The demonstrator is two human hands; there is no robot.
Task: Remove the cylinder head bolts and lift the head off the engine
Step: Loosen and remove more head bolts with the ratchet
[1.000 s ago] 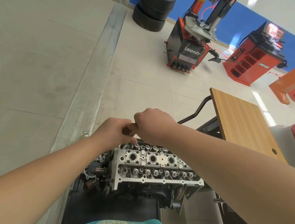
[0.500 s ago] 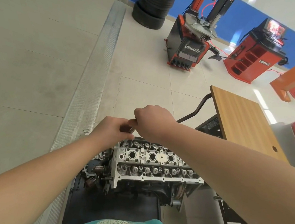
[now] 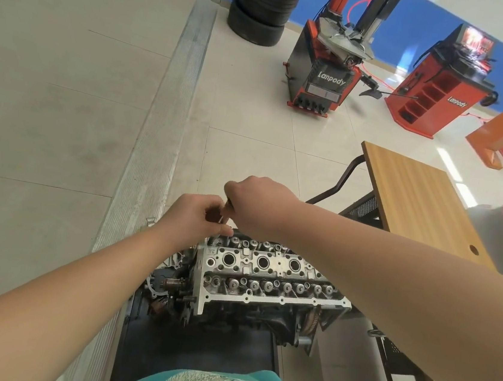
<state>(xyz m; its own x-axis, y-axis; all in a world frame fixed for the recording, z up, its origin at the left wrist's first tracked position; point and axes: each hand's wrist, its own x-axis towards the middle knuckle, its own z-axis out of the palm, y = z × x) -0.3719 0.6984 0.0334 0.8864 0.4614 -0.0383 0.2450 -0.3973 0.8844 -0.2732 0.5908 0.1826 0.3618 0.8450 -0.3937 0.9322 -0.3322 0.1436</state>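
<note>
Engine (image 3: 242,317) sat low on a dark stand, cyl head (image 3: 269,273) not yet off, valve gear and three plug wells facing up. Wooden bench (image 3: 424,203) stood just to its right; tyre changer (image 3: 322,76) and tyre stack (image 3: 265,7) well back across the floor. Right hand (image 3: 261,207) was curled round the top of a thin tool shaft (image 3: 224,215), clenched on it. Left hand (image 3: 192,218) pinched the same shaft lower down, fingertips near the head's far left corner. Shaft's tip and any bolt under it were hidden by the hands, so can't tell if it was seated. Judging by that, the step was working a far-corner head bolt. To do it well: keep shaft square to the bolt, left fingers only steadying, right doing the turning, w/ no side load so the bit doesn't cam out.
</note>
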